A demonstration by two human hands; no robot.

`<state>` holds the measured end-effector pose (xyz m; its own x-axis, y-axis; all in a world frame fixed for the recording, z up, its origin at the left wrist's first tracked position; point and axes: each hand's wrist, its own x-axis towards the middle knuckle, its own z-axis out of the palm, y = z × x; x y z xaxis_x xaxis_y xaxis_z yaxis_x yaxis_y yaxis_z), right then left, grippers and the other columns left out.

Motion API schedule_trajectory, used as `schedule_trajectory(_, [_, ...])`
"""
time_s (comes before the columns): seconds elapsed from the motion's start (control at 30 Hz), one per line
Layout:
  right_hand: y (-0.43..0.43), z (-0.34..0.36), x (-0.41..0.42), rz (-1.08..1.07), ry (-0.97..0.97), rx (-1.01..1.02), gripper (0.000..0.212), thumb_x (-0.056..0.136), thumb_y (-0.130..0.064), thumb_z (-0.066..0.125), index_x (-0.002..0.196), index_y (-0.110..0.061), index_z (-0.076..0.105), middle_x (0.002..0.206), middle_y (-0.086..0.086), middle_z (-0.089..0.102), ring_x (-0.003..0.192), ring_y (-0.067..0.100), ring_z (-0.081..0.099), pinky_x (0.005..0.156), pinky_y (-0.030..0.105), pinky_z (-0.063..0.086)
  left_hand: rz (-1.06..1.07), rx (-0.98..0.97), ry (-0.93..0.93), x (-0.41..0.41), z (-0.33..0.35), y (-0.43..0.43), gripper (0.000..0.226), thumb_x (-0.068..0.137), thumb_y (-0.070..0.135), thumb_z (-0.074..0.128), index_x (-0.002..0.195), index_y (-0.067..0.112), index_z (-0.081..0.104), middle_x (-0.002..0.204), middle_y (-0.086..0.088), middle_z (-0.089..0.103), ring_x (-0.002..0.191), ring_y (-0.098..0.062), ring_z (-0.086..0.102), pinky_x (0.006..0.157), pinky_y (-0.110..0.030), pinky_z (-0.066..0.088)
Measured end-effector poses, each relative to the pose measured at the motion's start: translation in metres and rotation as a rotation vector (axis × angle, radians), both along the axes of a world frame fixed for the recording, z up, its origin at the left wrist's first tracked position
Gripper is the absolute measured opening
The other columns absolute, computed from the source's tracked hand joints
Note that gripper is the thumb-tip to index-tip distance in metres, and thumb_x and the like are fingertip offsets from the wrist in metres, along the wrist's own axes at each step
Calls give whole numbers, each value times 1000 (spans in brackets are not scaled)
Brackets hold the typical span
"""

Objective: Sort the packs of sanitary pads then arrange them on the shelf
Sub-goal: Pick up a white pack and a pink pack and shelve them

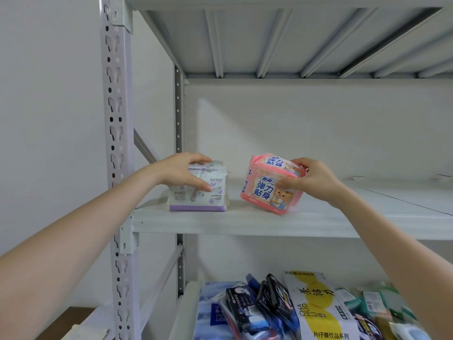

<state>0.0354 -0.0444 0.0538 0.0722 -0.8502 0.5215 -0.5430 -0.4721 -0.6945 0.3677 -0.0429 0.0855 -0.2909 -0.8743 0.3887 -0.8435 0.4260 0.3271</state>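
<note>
A white and purple pack of pads (199, 192) stands at the left end of the white metal shelf (245, 223). My left hand (182, 171) grips it from the left, fingers over its top and thumb on its front face. To its right, a pink pack (263, 190) with blue characters and a bear picture is tilted, with one lower corner touching the shelf. My right hand (310, 179) holds that pink pack at its upper right side, thumb on the front.
The lower shelf (182, 312) holds a heap of mixed packs: blue (210, 312), black (245, 307), a white and yellow one (316, 312), and green ones (372, 303). The shelf's upright post (117, 143) stands at left. The upper shelf extends to the right.
</note>
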Motion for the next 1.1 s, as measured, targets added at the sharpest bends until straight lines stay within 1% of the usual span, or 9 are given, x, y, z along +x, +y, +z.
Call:
schedule_trajectory(0.17, [-15, 6, 1, 41, 32, 21, 75, 49, -37, 92, 115, -18, 61, 98, -1, 72, 87, 16, 71, 84, 41, 58, -45, -34, -23, -28, 12, -20, 88, 62, 60, 80, 139, 38, 44, 140, 15, 48, 127, -5, 44, 102, -26, 35])
schedule_trajectory(0.33, [-41, 11, 2, 122, 71, 20, 61, 53, -29, 93, 105, -19, 63, 94, -3, 73, 80, 13, 72, 78, 36, 60, -112, 4, -49, -55, 18, -41, 96, 57, 67, 77, 141, 38, 41, 141, 15, 49, 132, -4, 41, 104, -25, 34])
schedule_trajectory(0.47, [-65, 18, 0, 165, 112, 22, 55, 56, -25, 93, 102, -20, 63, 91, -5, 72, 77, 11, 72, 77, 32, 60, -136, 67, -18, -74, 27, -60, 99, 59, 62, 79, 145, 33, 39, 141, 13, 51, 132, -6, 42, 104, -24, 33])
schedule_trajectory(0.57, [-82, 27, -3, 194, 124, 19, 51, 55, -27, 92, 97, -26, 63, 90, -7, 72, 77, 9, 71, 76, 30, 59, -127, 96, -18, -83, 36, -76, 93, 67, 49, 82, 146, 26, 38, 142, 9, 51, 131, -8, 44, 103, -23, 34])
schedule_trajectory(0.67, [-100, 39, -4, 204, 137, 13, 44, 55, -29, 92, 88, -30, 63, 84, -11, 71, 72, 4, 70, 68, 22, 58, -117, 110, -29, -89, 51, -93, 92, 68, 42, 84, 146, 22, 40, 141, 7, 51, 128, -8, 47, 105, -24, 36])
schedule_trajectory(0.8, [-125, 57, -3, 208, 166, 32, 41, 57, -26, 91, 89, -27, 65, 72, -15, 71, 66, 0, 68, 59, 15, 55, -102, 137, -68, -90, 72, -115, 85, 67, 36, 86, 141, 20, 48, 135, 10, 57, 123, -4, 52, 109, -29, 38])
schedule_trajectory(0.9, [-145, 70, 2, 228, 187, 63, 39, 61, -21, 89, 92, -23, 66, 79, -10, 72, 72, 6, 71, 66, 22, 58, -94, 155, -93, -90, 85, -134, 72, 67, 34, 86, 132, 25, 56, 125, 16, 63, 117, -1, 56, 107, -27, 39])
schedule_trajectory(1.0, [-166, 78, 9, 232, 202, 103, 43, 64, -17, 87, 101, -14, 67, 90, -1, 74, 81, 15, 73, 77, 32, 60, -58, 165, -119, -88, 93, -154, 74, 68, 33, 85, 134, 22, 54, 127, 12, 62, 118, -4, 55, 108, -29, 38])
schedule_trajectory(1.1, [-188, 80, 16, 243, 217, 154, 44, 65, -15, 87, 104, -9, 67, 97, 5, 74, 86, 20, 73, 83, 37, 59, -33, 199, -161, -84, 94, -176, 77, 70, 32, 85, 138, 19, 52, 128, 9, 62, 120, -8, 55, 111, -32, 37])
